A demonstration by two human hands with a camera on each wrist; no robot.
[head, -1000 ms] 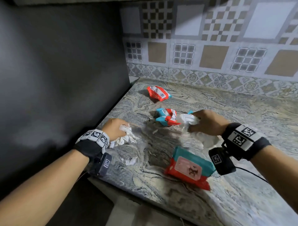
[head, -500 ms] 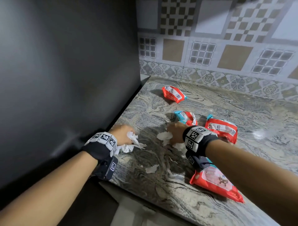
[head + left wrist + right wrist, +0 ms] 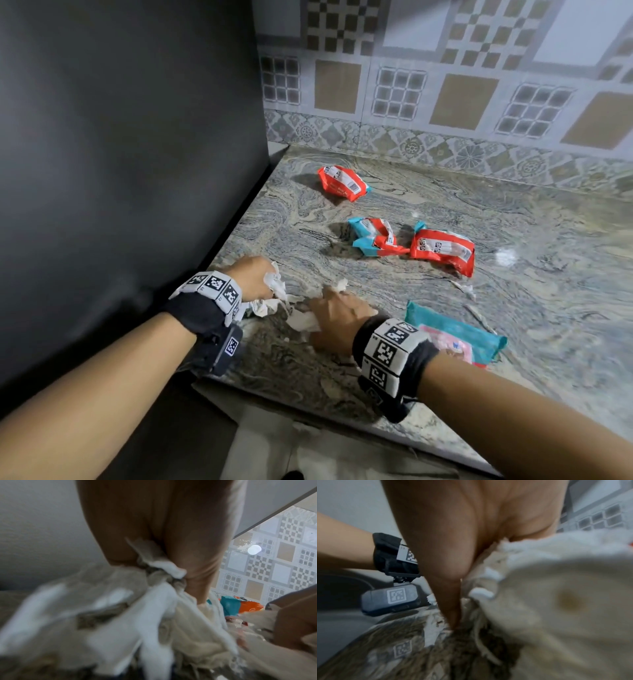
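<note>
The left hand [image 3: 253,279] is closed knuckles-up round a crumpled tissue [image 3: 274,286], fingers curled over it so that white folds spill out from under the palm. The left wrist view, though blurred, shows the paper bunched tight between the fingers. The right hand [image 3: 337,320] is likewise curled, palm down, round a second tissue wad [image 3: 303,322]. One tuft pokes up past the knuckles and the rest is squashed against the countertop [image 3: 531,308] (the right wrist view is too smeared to show more than pale paper filling the grip and one finger reaching down to the stone). Both wads sit on the stone to the left of the teal wipes pack [image 3: 459,334], the right hand's nearer to it, the left hand's farther, and the two almost touch. Both forearms reach in from the near edge with the wrists low. Each wears a black band with printed markers, and the right wrist passes just beside the pack's left end. Beyond the pack, away from the person, lies a red packet [image 3: 443,251], with a crumpled teal-and-red wrapper [image 3: 371,238] touching its left end. A small paper shred [image 3: 466,287] lies between the pack and that packet. Another red packet [image 3: 342,183] lies well beyond, toward the tiled wall [image 3: 445,85]. Far left of the pack, a dark panel [image 3: 120,171] stands along the counter's edge.
</note>
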